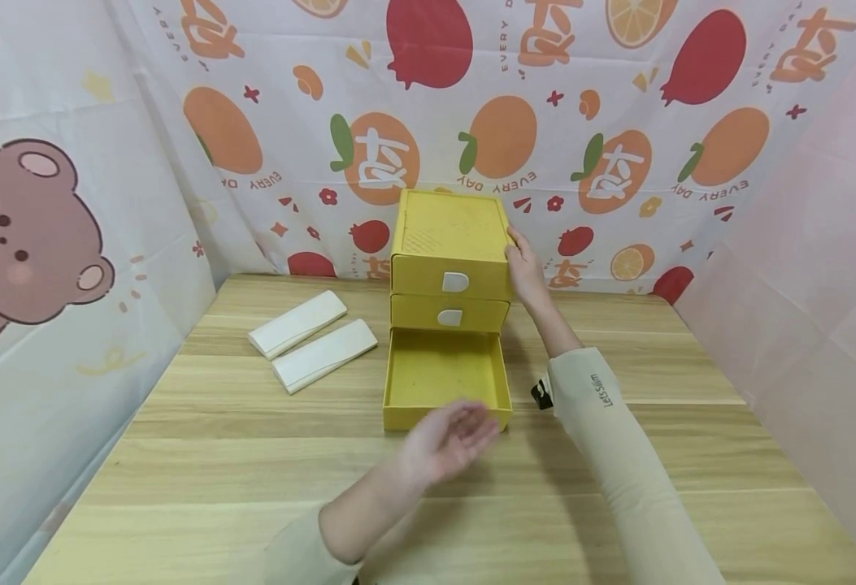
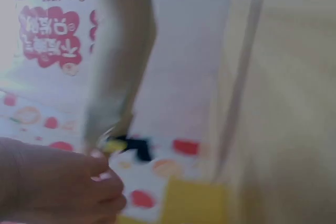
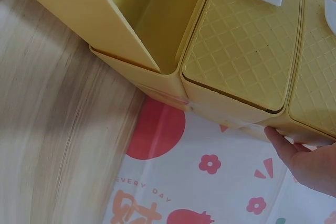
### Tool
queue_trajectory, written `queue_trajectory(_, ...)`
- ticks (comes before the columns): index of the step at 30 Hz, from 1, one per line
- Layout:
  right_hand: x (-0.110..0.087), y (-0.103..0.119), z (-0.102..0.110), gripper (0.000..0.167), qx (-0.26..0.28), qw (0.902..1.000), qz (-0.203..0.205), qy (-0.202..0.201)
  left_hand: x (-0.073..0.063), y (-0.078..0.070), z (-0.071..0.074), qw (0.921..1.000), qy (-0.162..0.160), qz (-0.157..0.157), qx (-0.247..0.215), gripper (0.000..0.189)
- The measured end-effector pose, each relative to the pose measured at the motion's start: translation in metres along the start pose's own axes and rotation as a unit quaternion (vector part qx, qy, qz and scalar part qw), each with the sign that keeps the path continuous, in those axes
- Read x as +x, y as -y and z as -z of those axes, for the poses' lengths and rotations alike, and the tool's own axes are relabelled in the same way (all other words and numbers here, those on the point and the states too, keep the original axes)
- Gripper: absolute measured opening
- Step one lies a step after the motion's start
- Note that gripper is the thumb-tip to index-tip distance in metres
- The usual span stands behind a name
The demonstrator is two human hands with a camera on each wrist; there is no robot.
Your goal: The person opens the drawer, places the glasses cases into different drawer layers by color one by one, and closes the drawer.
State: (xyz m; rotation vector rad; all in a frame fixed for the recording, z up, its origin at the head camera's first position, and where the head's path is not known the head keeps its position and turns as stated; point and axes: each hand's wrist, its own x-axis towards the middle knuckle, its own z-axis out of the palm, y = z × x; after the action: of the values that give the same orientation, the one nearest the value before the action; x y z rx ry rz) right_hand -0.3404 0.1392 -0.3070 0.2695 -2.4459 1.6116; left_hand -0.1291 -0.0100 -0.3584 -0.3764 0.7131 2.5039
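Observation:
A yellow drawer unit with white tab handles stands on the table, its bottom drawer pulled out and bare inside. The two drawers above it are closed. My right hand rests against the unit's right side near the top; in the right wrist view the fingers of that hand touch the side wall. Over the open drawer's front edge is my left hand, blurred, palm turned up, fingers loosely bent, with nothing in it. The left wrist view shows this hand blurred too.
Two long, flat white cases with flaps lie side by side left of the unit. The wooden table runs back to a fruit-print curtain. A small black object shows at the right cuff.

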Motion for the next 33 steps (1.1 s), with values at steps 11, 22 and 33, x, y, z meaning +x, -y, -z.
queue_trajectory(11,0.0,0.001,0.003,0.048,0.002,1.0,0.0,-0.002,0.004,-0.108,-0.01,0.8709,0.035,-0.336,0.357,0.02)
queue_trajectory(22,0.004,0.003,0.004,0.049,0.003,1.0,-0.002,-0.004,0.048,-0.199,0.053,0.5264,-0.119,-0.275,0.796,0.037)
queue_trajectory(33,0.001,0.001,0.001,0.05,0.0,0.9999,-0.017,0.001,0.075,-0.2,0.121,0.3992,-0.072,-0.122,0.906,0.078)
